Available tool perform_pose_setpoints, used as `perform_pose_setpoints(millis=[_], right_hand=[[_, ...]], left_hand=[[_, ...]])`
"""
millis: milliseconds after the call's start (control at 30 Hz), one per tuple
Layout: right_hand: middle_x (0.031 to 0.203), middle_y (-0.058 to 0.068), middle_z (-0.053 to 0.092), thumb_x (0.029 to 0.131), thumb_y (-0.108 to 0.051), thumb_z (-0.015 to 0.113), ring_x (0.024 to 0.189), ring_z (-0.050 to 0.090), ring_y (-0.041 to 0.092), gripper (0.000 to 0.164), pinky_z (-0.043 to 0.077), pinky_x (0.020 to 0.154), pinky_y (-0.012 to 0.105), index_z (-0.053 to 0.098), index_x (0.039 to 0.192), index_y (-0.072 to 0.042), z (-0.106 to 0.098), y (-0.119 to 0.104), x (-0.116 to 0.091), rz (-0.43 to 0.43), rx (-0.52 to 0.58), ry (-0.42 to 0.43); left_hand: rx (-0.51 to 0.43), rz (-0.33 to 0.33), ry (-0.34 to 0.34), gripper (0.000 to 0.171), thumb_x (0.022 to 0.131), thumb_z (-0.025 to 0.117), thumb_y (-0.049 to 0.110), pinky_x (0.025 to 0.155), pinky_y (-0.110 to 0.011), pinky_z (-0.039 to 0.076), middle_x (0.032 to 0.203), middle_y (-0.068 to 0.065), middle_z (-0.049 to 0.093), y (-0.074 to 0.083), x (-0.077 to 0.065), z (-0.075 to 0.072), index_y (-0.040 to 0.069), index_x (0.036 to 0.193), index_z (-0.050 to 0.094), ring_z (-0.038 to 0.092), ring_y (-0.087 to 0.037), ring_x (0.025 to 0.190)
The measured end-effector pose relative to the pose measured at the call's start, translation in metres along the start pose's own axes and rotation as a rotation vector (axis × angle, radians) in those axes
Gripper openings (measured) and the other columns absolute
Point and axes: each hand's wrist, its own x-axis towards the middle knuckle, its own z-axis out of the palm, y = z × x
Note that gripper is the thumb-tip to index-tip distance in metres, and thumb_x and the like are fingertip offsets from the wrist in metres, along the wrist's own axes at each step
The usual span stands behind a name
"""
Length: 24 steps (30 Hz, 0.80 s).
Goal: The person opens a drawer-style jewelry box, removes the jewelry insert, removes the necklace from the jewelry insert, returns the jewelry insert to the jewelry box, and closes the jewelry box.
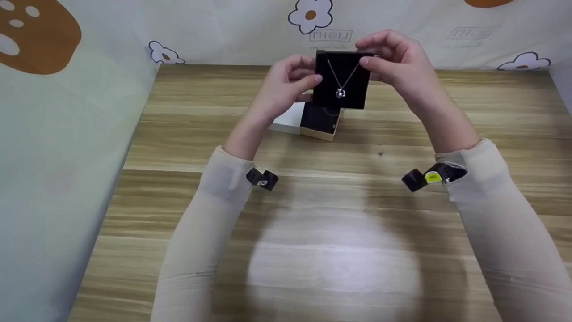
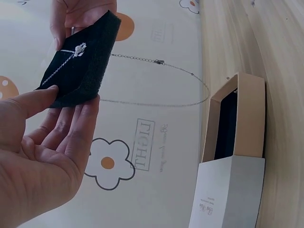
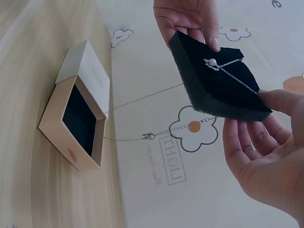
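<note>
Both hands hold up a black foam jewellery pad (image 1: 355, 96) over the wooden table. A silver necklace (image 1: 340, 93) with a small round pendant lies across its face. My left hand (image 1: 286, 85) pinches the pad's left side, thumb on the face and fingers behind. At the upper right corner, my right hand (image 1: 402, 67) grips it with the thumb in front. Behind the pad, the rest of the necklace chain (image 2: 152, 105) hangs in a long loop, its clasp (image 3: 149, 136) showing. Below is a small box with a tan drawer (image 3: 61, 126), dark inside, pulled partway from its white sleeve (image 3: 85, 71).
The wood-grain table (image 1: 339, 232) spreads towards the person. A pale wall covering (image 1: 241, 31) with flower prints rises at the back edge, and a pale surface (image 1: 67, 156) borders the left side. Black wrist cameras (image 1: 413, 180) project inward from both sleeves.
</note>
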Motion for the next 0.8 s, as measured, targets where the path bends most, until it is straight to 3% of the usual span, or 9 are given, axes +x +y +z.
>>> perform_pose_setpoints(millis=[800], right_hand=[[0.095,0.009,0.068,0.089,0.007,0.066,0.083,0.066,0.017,0.021,0.060,0.072,0.024,0.065,0.110,0.002,-0.0083,-0.0040,-0.0059,-0.025,0.008,0.002]], left_hand=[[-0.010,-0.016,-0.012,0.018,0.097,0.057,-0.003,0.084,-0.036,0.062,0.106,-0.012,0.069,-0.0005,-0.0008,0.0044,-0.003,0.115,0.058,0.069,-0.021,0.100]])
